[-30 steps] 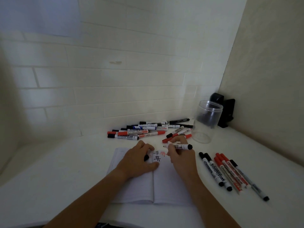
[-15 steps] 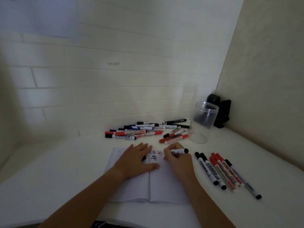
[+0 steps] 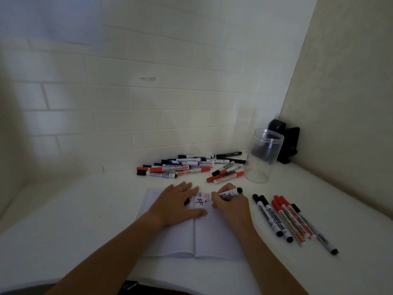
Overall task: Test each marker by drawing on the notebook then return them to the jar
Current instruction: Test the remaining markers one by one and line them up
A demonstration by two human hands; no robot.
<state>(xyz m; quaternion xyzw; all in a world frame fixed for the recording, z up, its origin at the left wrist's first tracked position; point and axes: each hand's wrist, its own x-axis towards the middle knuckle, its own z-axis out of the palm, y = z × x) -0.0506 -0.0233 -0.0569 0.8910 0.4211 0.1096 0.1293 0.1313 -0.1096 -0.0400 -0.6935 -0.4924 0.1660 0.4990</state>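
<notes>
A right hand (image 3: 230,207) grips a black-ended marker (image 3: 230,192) over the open notebook (image 3: 212,233) near the worktop's (image 3: 63,209) front edge; the left hand (image 3: 176,206) lies flat on its page. Loose markers (image 3: 162,174) read "WHITEBOARD MARKER".

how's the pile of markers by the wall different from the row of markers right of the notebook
The pile lies jumbled, mostly crosswise along the wall, with one blue marker among red and black. The row lies side by side, roughly parallel, with fewer markers, only red and black. Both rest capped on the white table, outside the jar.
</notes>
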